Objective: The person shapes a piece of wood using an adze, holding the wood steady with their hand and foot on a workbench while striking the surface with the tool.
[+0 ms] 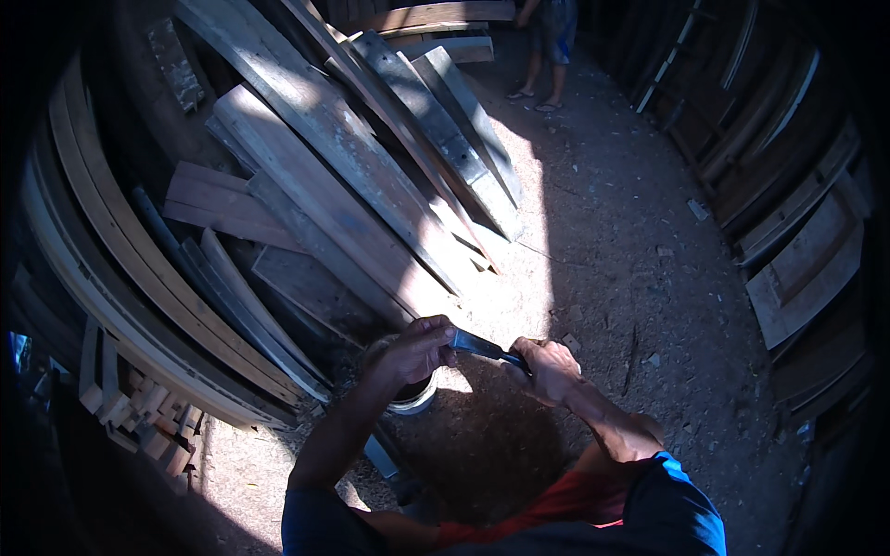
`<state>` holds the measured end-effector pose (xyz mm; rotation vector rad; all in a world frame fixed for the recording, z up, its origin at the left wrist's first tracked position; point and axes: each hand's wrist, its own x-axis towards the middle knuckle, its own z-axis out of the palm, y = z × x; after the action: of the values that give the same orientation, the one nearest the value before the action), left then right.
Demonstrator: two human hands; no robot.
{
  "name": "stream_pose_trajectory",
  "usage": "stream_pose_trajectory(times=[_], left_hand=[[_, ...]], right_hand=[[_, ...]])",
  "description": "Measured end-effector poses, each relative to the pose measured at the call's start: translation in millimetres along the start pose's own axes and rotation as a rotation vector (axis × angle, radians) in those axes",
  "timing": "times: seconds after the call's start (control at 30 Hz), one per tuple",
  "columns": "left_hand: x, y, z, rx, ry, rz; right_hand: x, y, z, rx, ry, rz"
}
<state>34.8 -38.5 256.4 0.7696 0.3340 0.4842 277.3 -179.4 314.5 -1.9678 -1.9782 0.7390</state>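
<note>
A chisel [477, 344] with a flat, dark metal blade spans the gap between my two hands. The fingers of my left hand [422, 350] are closed at the blade's far end, hiding its tip. My right hand [549, 372] wraps around the handle, covering most of it. Below my left hand, a round bucket [414, 404] stands on the ground, its rim partly hidden by my wrist and forearm.
Long planks [324, 176] lean in a pile at the front left. Curved boards [139, 269] stand at far left above stacked wood offcuts [153, 417]. A panel [807, 264] leans at right among more timber. Another person's legs [554, 69] show at the far end.
</note>
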Motion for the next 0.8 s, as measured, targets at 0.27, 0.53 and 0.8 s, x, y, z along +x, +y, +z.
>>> stream_pose_trajectory(times=[0.27, 0.53, 0.8], left_hand=[[-2.8, -12.8, 47.3, -0.369, -0.502, 0.064], [-5.4, -19.1, 50.1, -0.274, -0.364, 0.050], [-5.8, -19.6, 53.0, -0.241, -0.335, 0.030]], right_hand=[[-0.1, 6.0, 3.1, 0.176, 0.143, -0.215], [-5.5, -3.8, 10.2, 0.211, 0.202, -0.232], [-8.7, -0.5, 9.8, 0.231, 0.150, -0.211]])
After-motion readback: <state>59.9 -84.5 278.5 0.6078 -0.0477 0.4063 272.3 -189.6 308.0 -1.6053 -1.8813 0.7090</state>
